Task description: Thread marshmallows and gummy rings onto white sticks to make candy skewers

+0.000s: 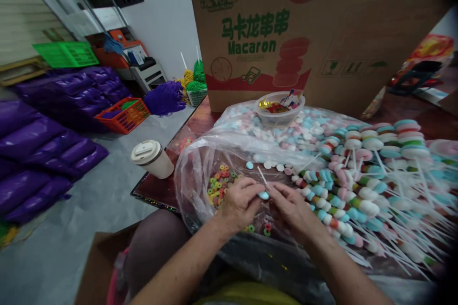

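Observation:
Over the table's front part, my left hand (240, 204) pinches a small light blue candy (264, 195) between thumb and fingers. My right hand (289, 204) is closed on a thin white stick (262, 175), which slants up to the left just beside the candy. Whether the stick enters the candy cannot be made out. Left of my left hand, colorful ring candies (219, 183) lie in a clear plastic bag (189, 171). A few more rings (267, 228) lie below my hands. Beyond them is a short row of blue, white and pink discs (267, 165).
Many finished candy skewers (358, 200) are piled at the right. A plastic bowl (279, 113) with wrappers sits on bagged candies (304, 128) before a large cardboard box (286, 24). A lidded cup (153, 159) stands at the table's left edge. Purple bags (36, 152) lie on the floor.

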The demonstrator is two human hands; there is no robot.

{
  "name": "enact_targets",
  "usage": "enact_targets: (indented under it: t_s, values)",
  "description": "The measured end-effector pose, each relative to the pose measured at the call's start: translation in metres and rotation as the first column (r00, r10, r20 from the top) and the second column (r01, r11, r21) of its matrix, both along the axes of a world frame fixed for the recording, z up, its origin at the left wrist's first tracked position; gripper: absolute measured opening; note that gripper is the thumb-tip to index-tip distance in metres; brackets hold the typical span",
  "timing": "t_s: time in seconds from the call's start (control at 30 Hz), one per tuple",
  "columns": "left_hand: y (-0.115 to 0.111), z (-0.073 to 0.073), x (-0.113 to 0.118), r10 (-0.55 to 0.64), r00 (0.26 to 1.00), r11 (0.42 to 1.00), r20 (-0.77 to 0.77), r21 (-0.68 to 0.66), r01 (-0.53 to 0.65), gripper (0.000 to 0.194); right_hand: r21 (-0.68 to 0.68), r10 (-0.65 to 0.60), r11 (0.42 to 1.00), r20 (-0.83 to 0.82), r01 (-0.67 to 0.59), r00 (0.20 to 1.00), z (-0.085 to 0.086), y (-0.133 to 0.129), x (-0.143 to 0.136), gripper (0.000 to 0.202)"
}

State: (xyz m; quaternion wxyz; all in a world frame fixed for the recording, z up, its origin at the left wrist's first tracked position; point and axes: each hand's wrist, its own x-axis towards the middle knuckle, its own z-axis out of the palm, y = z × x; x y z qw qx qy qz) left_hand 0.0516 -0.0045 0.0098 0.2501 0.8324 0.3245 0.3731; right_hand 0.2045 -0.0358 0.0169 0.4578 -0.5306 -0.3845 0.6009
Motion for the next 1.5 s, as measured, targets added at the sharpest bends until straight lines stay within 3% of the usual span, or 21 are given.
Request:
enact_targets:
  t_s: [0.07,0.17,0.27,0.33,0.43,0.5,0.53,0.63,0.73,0.8,0.87,0.97,1.07,1.17,1.23,1.3,1.4,1.5]
  values:
    - [-0.010,-0.006,0.000,0.128,0.988,0.985,0.085,-0.126,-0.117,0.026,-0.094,0.060,0.993,-0.127,-0.073,0.990,-0.003,-0.004,-0.013,0.033]
    - [-0.016,-0.019,0.001,0.314,0.932,0.899,0.183,-0.373,-0.230,0.023,-0.087,0.072,0.993,-0.129,-0.083,0.989,-0.007,-0.014,-0.019,0.031]
    - [-0.019,-0.027,0.006,0.391,0.895,0.823,0.217,-0.518,-0.234,0.012,0.099,0.112,0.988,0.071,-0.118,0.991,-0.010,-0.020,-0.017,0.025]
    - [-0.020,-0.025,0.009,0.433,0.879,0.740,0.201,-0.635,-0.219,0.014,0.282,0.025,0.953,0.279,-0.107,0.960,-0.011,-0.022,-0.014,0.020]
    - [-0.021,-0.012,0.010,0.450,0.861,0.501,0.239,-0.865,-0.022,0.022,0.586,-0.322,0.807,0.540,-0.073,0.778,-0.012,-0.024,-0.008,0.012]
    - [-0.022,-0.002,0.009,0.452,0.829,0.344,0.329,-0.922,0.178,0.026,0.714,-0.470,0.664,0.630,-0.222,0.618,-0.015,-0.025,-0.003,0.015]
    - [-0.022,0.003,0.008,0.461,0.808,0.300,0.367,-0.921,0.248,0.026,0.726,-0.494,0.599,0.668,-0.339,0.557,-0.017,-0.025,-0.002,0.018]
    - [-0.024,0.011,0.004,0.484,0.774,0.262,0.408,-0.911,0.317,0.025,0.671,-0.513,0.467,0.736,-0.576,0.441,-0.028,-0.029,0.001,0.030]
    - [-0.027,0.010,-0.001,0.468,0.773,0.217,0.428,-0.904,0.369,0.026,0.665,-0.529,0.436,0.734,-0.607,0.425,-0.037,-0.034,0.002,0.037]
    - [-0.029,0.006,-0.004,0.454,0.776,0.201,0.438,-0.899,0.390,0.029,0.678,-0.499,0.450,0.730,-0.580,0.466,-0.039,-0.037,0.003,0.038]
    - [-0.030,0.001,-0.004,0.458,0.772,0.233,0.441,-0.898,0.374,0.033,0.686,-0.409,0.499,0.725,-0.530,0.554,-0.036,-0.039,0.003,0.037]
    - [-0.031,-0.002,-0.002,0.488,0.756,0.333,0.436,-0.894,0.300,0.037,0.650,-0.233,0.674,0.638,-0.351,0.734,-0.028,-0.038,0.000,0.032]
    - [-0.031,0.000,0.002,0.475,0.758,0.406,0.447,-0.876,0.261,0.039,0.476,-0.086,0.861,0.479,-0.176,0.874,-0.023,-0.035,-0.005,0.026]
    - [-0.030,0.000,0.002,0.488,0.735,0.393,0.471,-0.870,0.297,0.029,0.238,0.035,0.968,0.168,-0.075,0.985,-0.020,-0.028,-0.006,0.022]
    - [-0.030,-0.002,-0.001,0.524,0.699,0.328,0.486,-0.873,0.361,0.025,0.110,-0.073,0.990,-0.137,0.088,0.988,-0.015,-0.023,0.000,0.020]
    - [-0.031,-0.005,-0.004,0.538,0.683,0.252,0.494,-0.867,0.429,0.025,0.040,-0.204,0.971,-0.367,0.235,0.908,-0.008,-0.016,0.008,0.021]
    - [-0.035,-0.008,-0.004,0.512,0.695,0.172,0.504,-0.853,0.492,0.026,0.031,-0.243,0.954,-0.501,0.298,0.831,0.000,-0.009,0.018,0.014]
    - [-0.040,-0.008,0.002,0.520,0.674,0.139,0.525,-0.830,0.540,0.025,-0.001,-0.279,0.945,-0.533,0.328,0.799,0.001,-0.006,0.016,0.012]
